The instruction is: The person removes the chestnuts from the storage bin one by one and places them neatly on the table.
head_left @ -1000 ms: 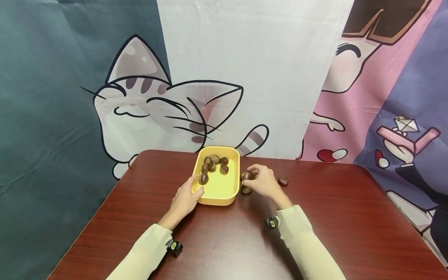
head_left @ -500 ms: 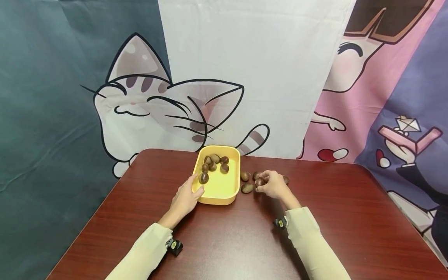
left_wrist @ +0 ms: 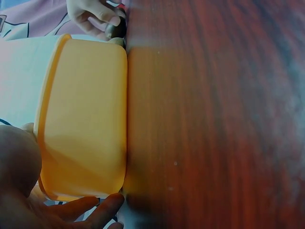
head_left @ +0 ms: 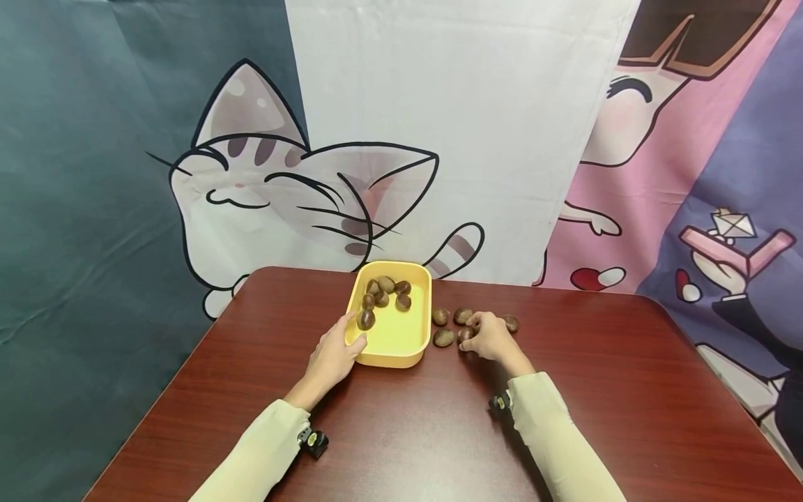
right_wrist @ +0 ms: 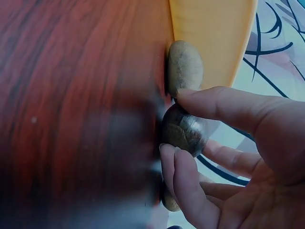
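My left hand [head_left: 332, 354] grips the near left corner of a yellow plastic container [head_left: 394, 361], thumb over the rim and fingers along the outer wall. Several brown chestnuts [head_left: 366, 319] lie inside it, mostly toward the back and left. To the right of the container, my right hand [head_left: 493, 339] pinches a dark, glossy chestnut [right_wrist: 183, 131] between thumb and fingertips, low at the tabletop. Around it lie a paler chestnut [right_wrist: 185, 69] by the container wall, and two others, one chestnut [head_left: 440, 317] near the rim and one chestnut [head_left: 463, 316] behind the fingers.
Partly behind the right hand, another chestnut [head_left: 511, 323] lies farther right. Everything stands on a reddish-brown wooden table [head_left: 401, 439], its back edge close to a cartoon-printed cloth backdrop [head_left: 464, 139].
My right hand has moved right from beside the container, then slightly toward me, and pinches a chestnut there. Chestnuts it covered before now show. The left hand and container have stayed put.
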Available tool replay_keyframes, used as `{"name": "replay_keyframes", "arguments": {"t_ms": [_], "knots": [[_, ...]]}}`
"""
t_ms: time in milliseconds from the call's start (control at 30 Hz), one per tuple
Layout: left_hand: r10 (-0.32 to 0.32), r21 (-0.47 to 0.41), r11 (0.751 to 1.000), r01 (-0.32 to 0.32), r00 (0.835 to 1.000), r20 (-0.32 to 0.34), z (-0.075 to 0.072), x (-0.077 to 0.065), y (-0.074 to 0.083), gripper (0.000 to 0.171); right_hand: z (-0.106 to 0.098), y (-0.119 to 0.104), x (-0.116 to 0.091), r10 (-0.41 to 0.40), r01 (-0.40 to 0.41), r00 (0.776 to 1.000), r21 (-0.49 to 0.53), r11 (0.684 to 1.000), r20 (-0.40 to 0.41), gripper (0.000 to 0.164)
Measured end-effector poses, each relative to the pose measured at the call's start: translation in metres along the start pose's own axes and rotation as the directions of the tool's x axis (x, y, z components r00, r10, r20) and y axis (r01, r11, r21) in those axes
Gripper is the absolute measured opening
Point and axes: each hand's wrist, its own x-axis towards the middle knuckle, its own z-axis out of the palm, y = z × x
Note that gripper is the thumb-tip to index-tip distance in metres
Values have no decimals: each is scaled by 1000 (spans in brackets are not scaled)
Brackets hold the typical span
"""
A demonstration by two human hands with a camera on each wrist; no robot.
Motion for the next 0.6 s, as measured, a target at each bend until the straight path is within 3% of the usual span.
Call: {"name": "replay_keyframes", "arguments": {"t_ms": [333, 600], "knots": [[-1, -9, 1000, 1, 1000, 11, 0, 0, 0, 61, 5, -1, 0, 32, -32, 999, -16, 999, -18, 47], [4, -5, 1000, -4, 1000, 6, 0, 1, 0, 61, -8, -19, -4, 115, -126, 990, -154, 980, -78, 32]]}}
